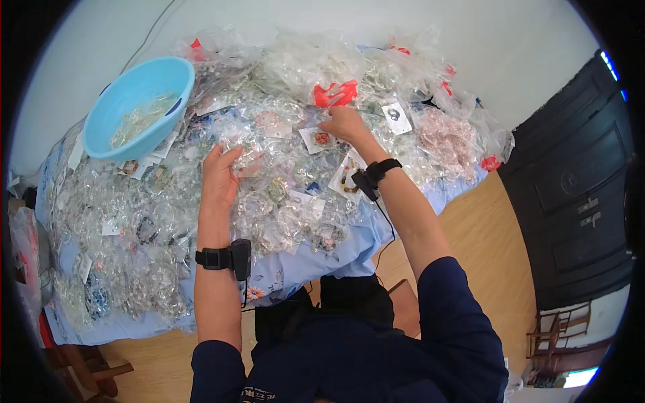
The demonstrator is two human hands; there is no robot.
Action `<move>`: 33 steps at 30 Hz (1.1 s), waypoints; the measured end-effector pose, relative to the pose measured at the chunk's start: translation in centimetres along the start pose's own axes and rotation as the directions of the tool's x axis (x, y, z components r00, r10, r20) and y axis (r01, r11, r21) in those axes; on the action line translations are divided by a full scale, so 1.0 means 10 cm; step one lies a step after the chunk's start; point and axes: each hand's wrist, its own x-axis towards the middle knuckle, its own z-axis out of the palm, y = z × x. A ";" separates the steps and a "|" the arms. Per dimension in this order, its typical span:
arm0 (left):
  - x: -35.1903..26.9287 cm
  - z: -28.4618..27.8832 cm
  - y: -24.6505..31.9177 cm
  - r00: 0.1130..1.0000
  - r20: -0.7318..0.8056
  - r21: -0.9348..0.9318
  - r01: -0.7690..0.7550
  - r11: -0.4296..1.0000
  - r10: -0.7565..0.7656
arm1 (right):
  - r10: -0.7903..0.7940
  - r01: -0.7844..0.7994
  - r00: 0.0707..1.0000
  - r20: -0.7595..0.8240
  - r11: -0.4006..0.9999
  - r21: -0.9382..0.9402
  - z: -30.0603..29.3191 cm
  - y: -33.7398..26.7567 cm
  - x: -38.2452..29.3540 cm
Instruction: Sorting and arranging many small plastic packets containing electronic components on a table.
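Note:
My left hand point(220, 170) grips clear plastic packets point(247, 153) between thumb and fingers, above a broad pile of similar packets point(282, 211). Farther out, my right hand point(345, 124) reaches over the pile with bent fingers. Just below its fingertips lies a white-backed packet with an orange-red beaded piece point(321, 138). Whether those fingers pinch anything is too small to tell. Near my right wrist is a packet holding a multicoloured bead bracelet point(348, 179). A white-backed packet with a dark beaded piece point(394, 118) lies to the right of that hand.
A light blue plastic basin point(171, 73) with some clear packets inside stands at the far left. Large clear bags with red ties point(312, 65) line the back against the wall. A blue floral cloth point(282, 272) hangs over the near edge. A dark door point(579, 176) is at right.

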 end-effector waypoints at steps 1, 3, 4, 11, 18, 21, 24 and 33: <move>0.00 -0.02 0.00 1.000 -0.007 0.000 -0.003 1.000 0.003 | 0.027 -0.026 0.999 0.040 0.999 -0.027 0.05 -0.05 0.02; 0.01 -0.05 -0.01 1.000 0.003 0.018 0.002 1.000 -0.002 | 0.085 -0.075 0.989 0.117 0.993 -0.086 0.13 -0.12 0.05; 0.02 -0.07 -0.01 1.000 0.007 0.027 0.005 1.000 -0.005 | 0.079 -0.069 0.990 0.121 0.994 -0.085 0.15 -0.14 0.07; 0.10 -0.03 -0.07 0.999 0.042 -0.007 -0.001 1.000 0.001 | 0.018 -0.010 0.993 -0.120 0.998 0.063 0.31 0.34 0.17; 0.04 -0.09 -0.03 1.000 0.000 -0.058 -0.016 0.998 0.017 | 0.132 -0.161 0.986 0.100 0.621 0.767 -0.24 0.13 -0.16; 0.03 -0.08 -0.02 0.999 0.044 -0.061 0.001 0.998 0.001 | 0.157 -0.229 0.972 0.177 0.440 0.868 -0.41 0.03 -0.37; 0.02 -0.07 -0.01 0.999 0.049 -0.060 -0.004 0.998 0.007 | 0.135 -0.229 0.973 0.190 0.404 0.886 -0.47 -0.04 -0.59; 0.03 -0.03 0.01 0.997 0.076 -0.054 0.005 0.999 -0.001 | 0.063 -0.257 0.966 0.250 0.341 0.904 -0.56 -0.35 -1.10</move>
